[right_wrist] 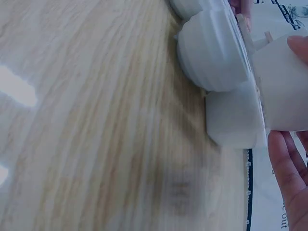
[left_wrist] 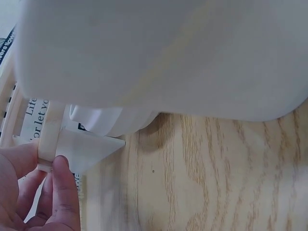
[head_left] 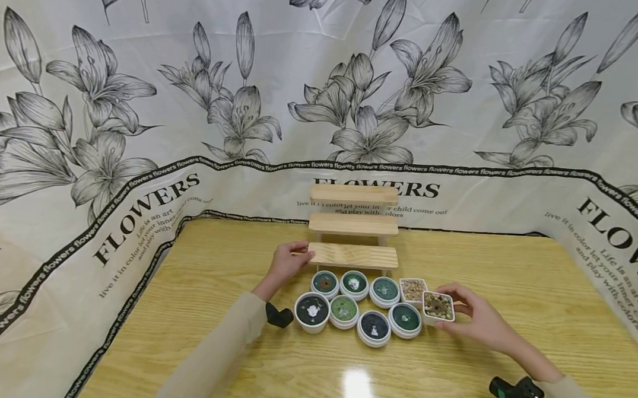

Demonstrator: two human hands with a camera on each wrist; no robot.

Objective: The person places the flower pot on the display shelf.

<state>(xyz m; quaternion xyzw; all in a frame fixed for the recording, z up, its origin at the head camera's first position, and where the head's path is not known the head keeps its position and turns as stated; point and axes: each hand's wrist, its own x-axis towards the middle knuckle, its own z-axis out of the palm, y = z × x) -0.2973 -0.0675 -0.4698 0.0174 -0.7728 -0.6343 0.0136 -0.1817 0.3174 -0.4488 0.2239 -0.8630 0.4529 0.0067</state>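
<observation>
My left hand [head_left: 289,262] pinches the left end of the lowest step of a three-step wooden stand [head_left: 353,255]; in the left wrist view thumb and fingers grip the board's end [left_wrist: 48,137]. A small square white pot [head_left: 438,314] with a mottled, granular top and a brown spot is in my right hand [head_left: 471,315], gripped from its right side. The right wrist view shows this white pot [right_wrist: 281,84] between thumb and fingers, apparently raised off the table. Just behind it stands another square pot [head_left: 413,291] filled with tan pebbles.
Several round white pots with dark or green tops, among them a taller one [head_left: 311,312], stand close together before the stand. They sit on a wood-grain table [head_left: 211,348]. Behind and beside the table hangs a flower-printed cloth [head_left: 266,191].
</observation>
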